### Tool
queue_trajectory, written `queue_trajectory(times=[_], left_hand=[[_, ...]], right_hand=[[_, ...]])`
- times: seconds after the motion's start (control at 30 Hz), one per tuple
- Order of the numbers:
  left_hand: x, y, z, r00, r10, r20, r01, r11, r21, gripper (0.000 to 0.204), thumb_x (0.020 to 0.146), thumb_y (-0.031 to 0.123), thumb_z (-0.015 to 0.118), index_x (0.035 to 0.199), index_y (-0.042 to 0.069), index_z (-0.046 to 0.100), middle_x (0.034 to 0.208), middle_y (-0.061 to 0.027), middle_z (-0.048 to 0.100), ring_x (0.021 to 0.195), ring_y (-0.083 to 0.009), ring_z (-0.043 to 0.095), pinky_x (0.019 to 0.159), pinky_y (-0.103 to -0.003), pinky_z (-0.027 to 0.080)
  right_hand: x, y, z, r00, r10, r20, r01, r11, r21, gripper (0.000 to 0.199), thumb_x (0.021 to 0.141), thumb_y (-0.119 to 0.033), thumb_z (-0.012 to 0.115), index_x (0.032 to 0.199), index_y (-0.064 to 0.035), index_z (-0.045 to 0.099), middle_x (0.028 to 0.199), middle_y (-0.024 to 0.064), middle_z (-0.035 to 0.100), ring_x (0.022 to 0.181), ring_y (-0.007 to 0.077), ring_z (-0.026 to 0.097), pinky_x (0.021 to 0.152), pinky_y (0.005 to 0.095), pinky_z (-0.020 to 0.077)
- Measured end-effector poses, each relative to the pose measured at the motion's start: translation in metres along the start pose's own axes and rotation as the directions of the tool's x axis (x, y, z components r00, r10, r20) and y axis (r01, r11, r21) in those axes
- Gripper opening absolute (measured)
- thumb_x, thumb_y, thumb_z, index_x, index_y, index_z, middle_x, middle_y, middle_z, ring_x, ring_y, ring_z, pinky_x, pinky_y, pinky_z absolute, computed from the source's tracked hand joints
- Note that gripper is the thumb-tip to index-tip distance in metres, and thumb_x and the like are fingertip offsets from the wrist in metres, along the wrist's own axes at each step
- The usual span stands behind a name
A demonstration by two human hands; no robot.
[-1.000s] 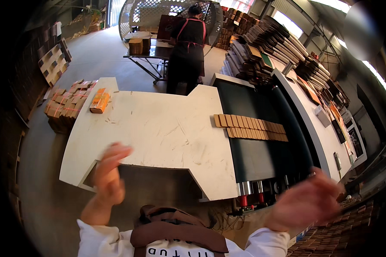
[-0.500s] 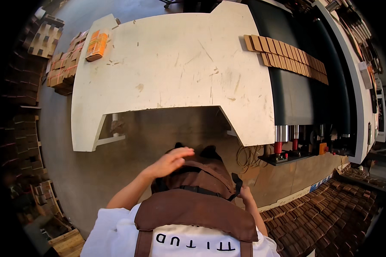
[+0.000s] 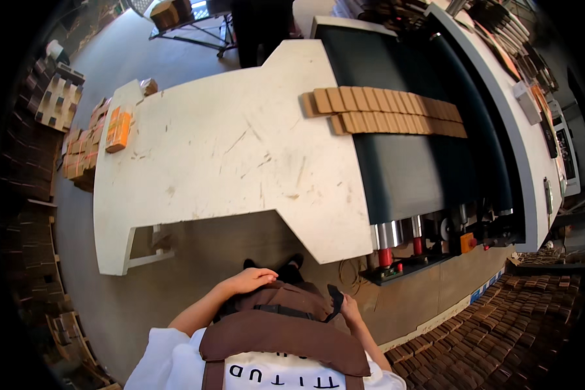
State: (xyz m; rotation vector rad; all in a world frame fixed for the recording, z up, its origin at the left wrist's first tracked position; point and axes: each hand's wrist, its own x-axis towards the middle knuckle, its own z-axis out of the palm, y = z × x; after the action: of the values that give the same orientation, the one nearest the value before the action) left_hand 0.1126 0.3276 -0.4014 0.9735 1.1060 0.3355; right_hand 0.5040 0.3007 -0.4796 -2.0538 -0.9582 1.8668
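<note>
At the far left, a pile of brown blocks (image 3: 79,159) sits on the floor, tied with pink string. Next comes an orange box (image 3: 118,130), near the left end of a big white table (image 3: 208,156). The table top has lots of scratches and brown marks (it looks well used).

Below the table's front edge is the person's left hand (image 3: 250,279). Its fingers lie close together, by the front of the brown apron (image 3: 292,297). The palm is hidden, so I cannot tell if it pinches anything. Up at the top, past the table, a co-worker (image 3: 263,29) in dark clothes is partly cut off by the edge of the view.

A black strap (image 3: 335,298) is at the right side of the apron. The person's right hand (image 3: 350,311) is closed on it, and the strap's end pokes up above the fingers.

Farther up, two rows of small brown pieces (image 3: 383,101) overlap like roof tiles. Their left end is on the white table, and the rest lies on a dark green belt (image 3: 409,185). Under the belt's near edge is a red post (image 3: 385,257), and to its right an orange block (image 3: 468,243). At the lower right, many brown stacks (image 3: 481,328) stand packed in rows.
</note>
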Motion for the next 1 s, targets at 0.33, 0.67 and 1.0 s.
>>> queue_trajectory(times=[0.33, 0.67, 1.0], left_hand=[[0.065, 0.04, -0.009, 1.0, -0.008, -0.001, 0.008, 1.0, -0.024, 0.041, 0.1, 0.033, 0.045, 0.127, 0.003, 0.054, 0.118, -0.0098, 0.062, 0.109, -0.0184, 0.059, 0.094, -0.031, 0.044], [0.242, 0.143, -0.131, 0.902, -0.03, -0.431, -0.124, 0.937, -0.325, 0.034, 0.096, 0.033, 0.052, 0.114, 0.005, 0.056, 0.104, -0.0041, 0.063, 0.092, -0.014, 0.06, 0.078, -0.028, 0.046], [0.413, 0.176, -0.203, 0.811, -0.184, -0.555, -0.269, 0.726, -0.633, 0.025, 0.09, 0.028, 0.058, 0.11, 0.011, 0.056, 0.097, -0.0019, 0.062, 0.086, -0.0129, 0.059, 0.07, -0.032, 0.046]], right_hand=[[-0.034, -0.069, -0.048, 0.923, -0.133, 0.361, 0.011, 0.947, 0.32, 0.038, 0.099, -0.033, 0.044, 0.118, -0.0042, 0.061, 0.104, 0.0134, 0.067, 0.095, 0.0212, 0.064, 0.082, 0.0358, 0.0506], [-0.045, -0.123, -0.053, 0.985, -0.118, -0.128, 0.173, 0.754, 0.633, 0.032, 0.097, -0.033, 0.051, 0.114, -0.0061, 0.059, 0.094, 0.0097, 0.07, 0.08, 0.0169, 0.066, 0.073, 0.0338, 0.0535], [-0.025, -0.195, 0.004, 0.94, -0.134, -0.312, 0.259, 0.877, 0.404, 0.029, 0.098, -0.02, 0.052, 0.114, 0.0038, 0.056, 0.1, 0.0145, 0.068, 0.09, 0.0177, 0.065, 0.084, 0.028, 0.0517]])
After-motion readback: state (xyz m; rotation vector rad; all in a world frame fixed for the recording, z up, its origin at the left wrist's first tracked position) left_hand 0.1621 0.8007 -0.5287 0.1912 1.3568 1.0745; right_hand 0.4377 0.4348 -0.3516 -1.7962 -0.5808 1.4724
